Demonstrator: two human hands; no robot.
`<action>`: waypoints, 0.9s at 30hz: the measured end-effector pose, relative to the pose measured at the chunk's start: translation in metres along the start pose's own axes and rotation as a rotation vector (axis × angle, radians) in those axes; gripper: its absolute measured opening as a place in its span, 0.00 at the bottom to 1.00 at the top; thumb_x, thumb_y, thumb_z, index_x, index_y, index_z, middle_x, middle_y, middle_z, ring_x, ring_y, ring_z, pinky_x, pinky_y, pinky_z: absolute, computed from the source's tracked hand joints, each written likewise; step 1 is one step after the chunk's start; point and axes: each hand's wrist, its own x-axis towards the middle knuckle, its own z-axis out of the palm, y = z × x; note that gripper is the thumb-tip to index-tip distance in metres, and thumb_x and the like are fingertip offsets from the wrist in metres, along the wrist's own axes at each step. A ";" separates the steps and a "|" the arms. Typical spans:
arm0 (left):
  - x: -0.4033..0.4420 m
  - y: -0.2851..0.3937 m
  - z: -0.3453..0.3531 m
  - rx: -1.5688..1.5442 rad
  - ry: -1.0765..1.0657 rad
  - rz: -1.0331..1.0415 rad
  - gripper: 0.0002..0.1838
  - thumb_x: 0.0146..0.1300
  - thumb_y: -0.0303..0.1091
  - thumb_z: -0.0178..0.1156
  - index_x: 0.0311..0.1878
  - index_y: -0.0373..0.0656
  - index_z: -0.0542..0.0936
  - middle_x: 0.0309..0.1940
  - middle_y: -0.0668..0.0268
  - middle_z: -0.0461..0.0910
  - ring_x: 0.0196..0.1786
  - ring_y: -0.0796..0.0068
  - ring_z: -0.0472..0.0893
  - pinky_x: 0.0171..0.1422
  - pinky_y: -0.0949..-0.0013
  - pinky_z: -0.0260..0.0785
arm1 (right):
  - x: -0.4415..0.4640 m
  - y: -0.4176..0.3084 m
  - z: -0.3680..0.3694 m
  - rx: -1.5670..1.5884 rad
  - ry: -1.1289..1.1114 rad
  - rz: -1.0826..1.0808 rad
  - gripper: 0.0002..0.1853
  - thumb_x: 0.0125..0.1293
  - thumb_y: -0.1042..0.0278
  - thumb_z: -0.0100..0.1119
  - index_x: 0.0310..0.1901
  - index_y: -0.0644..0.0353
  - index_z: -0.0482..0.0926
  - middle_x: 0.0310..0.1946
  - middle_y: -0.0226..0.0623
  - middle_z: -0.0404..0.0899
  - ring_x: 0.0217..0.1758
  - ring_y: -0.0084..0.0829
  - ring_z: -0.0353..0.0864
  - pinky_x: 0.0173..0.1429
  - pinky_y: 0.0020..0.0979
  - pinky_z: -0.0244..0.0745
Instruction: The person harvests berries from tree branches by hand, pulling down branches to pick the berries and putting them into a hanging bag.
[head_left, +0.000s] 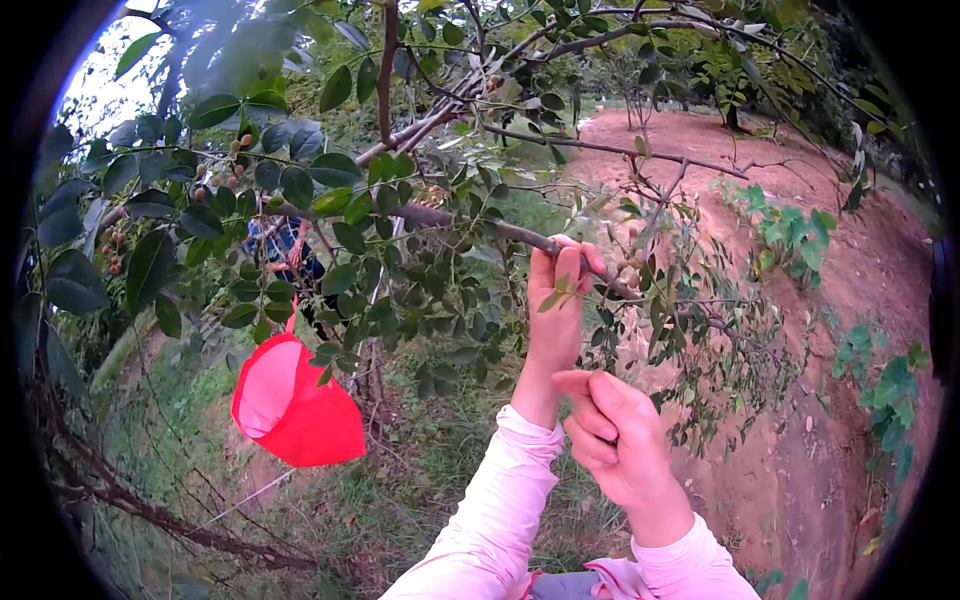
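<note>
My left hand (556,305) reaches up to a bare brown tree branch (435,216), its fingers wrapped around it. A little below and to the right, my right hand (622,437) is closed, with thumb and index finger close together and the other fingers curled. Whatever its fingertips may hold is too small to make out. Small green leaves (385,275) grow along the branch. Clusters of small reddish berries (236,170) hang among the leaves at the left. A red cloth bag (322,420) hangs below the branch, left of my hands, with its mouth open.
Behind the leaves at the left, a person (283,247) in blue is partly visible. Thin twigs with narrow leaves (715,345) droop right of my hands. A reddish earth bank (810,450) rises at the right, with broad-leaved vines (795,235). Grass (430,455) covers the ground below.
</note>
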 end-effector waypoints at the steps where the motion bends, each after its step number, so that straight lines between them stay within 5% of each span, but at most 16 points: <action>1: 0.000 -0.003 -0.003 0.006 -0.034 -0.013 0.07 0.76 0.40 0.53 0.47 0.49 0.71 0.36 0.72 0.76 0.34 0.86 0.67 0.40 0.79 0.58 | 0.008 -0.002 0.010 -0.048 -0.027 -0.025 0.20 0.78 0.60 0.45 0.55 0.71 0.74 0.20 0.18 0.55 0.16 0.11 0.50 0.19 0.18 0.43; 6: -0.020 0.010 -0.004 -0.068 -0.071 -0.049 0.12 0.74 0.40 0.55 0.54 0.47 0.71 0.42 0.72 0.72 0.44 0.80 0.70 0.55 0.74 0.61 | 0.052 -0.005 0.032 -0.023 -0.154 -0.098 0.20 0.78 0.59 0.45 0.57 0.70 0.74 0.20 0.18 0.54 0.17 0.11 0.50 0.19 0.19 0.42; 9: -0.032 0.018 0.002 -0.076 -0.047 -0.074 0.12 0.73 0.39 0.55 0.54 0.47 0.71 0.43 0.71 0.73 0.45 0.79 0.71 0.55 0.73 0.63 | 0.061 -0.011 0.046 -0.065 -0.086 -0.072 0.20 0.78 0.58 0.45 0.58 0.67 0.74 0.19 0.18 0.53 0.17 0.11 0.51 0.19 0.18 0.43; 17: -0.031 -0.010 -0.033 -0.006 -0.053 -0.152 0.13 0.71 0.35 0.56 0.56 0.44 0.72 0.47 0.69 0.74 0.48 0.76 0.74 0.56 0.71 0.68 | 0.108 0.001 0.059 -0.737 0.138 -0.749 0.14 0.77 0.62 0.51 0.53 0.61 0.79 0.21 0.16 0.65 0.22 0.10 0.55 0.26 0.18 0.51; 21: -0.035 -0.026 -0.055 0.061 -0.082 -0.199 0.14 0.70 0.33 0.56 0.57 0.43 0.72 0.49 0.68 0.74 0.49 0.75 0.75 0.56 0.70 0.70 | 0.126 -0.012 0.059 -1.098 0.203 -0.926 0.10 0.74 0.65 0.54 0.48 0.59 0.81 0.27 0.28 0.79 0.25 0.17 0.69 0.31 0.23 0.64; 22: -0.036 -0.029 -0.059 0.075 -0.088 -0.212 0.14 0.70 0.32 0.56 0.57 0.43 0.72 0.49 0.68 0.75 0.50 0.75 0.76 0.56 0.70 0.71 | 0.136 -0.013 0.056 -1.116 0.175 -1.025 0.09 0.73 0.65 0.55 0.46 0.59 0.82 0.29 0.36 0.82 0.28 0.26 0.79 0.33 0.28 0.70; 27: -0.042 -0.035 -0.073 0.045 -0.008 -0.222 0.14 0.70 0.31 0.56 0.57 0.41 0.74 0.49 0.68 0.78 0.52 0.75 0.77 0.57 0.69 0.72 | 0.147 -0.032 0.061 -1.380 0.064 -0.811 0.11 0.71 0.61 0.55 0.43 0.59 0.82 0.30 0.45 0.82 0.34 0.45 0.82 0.37 0.38 0.73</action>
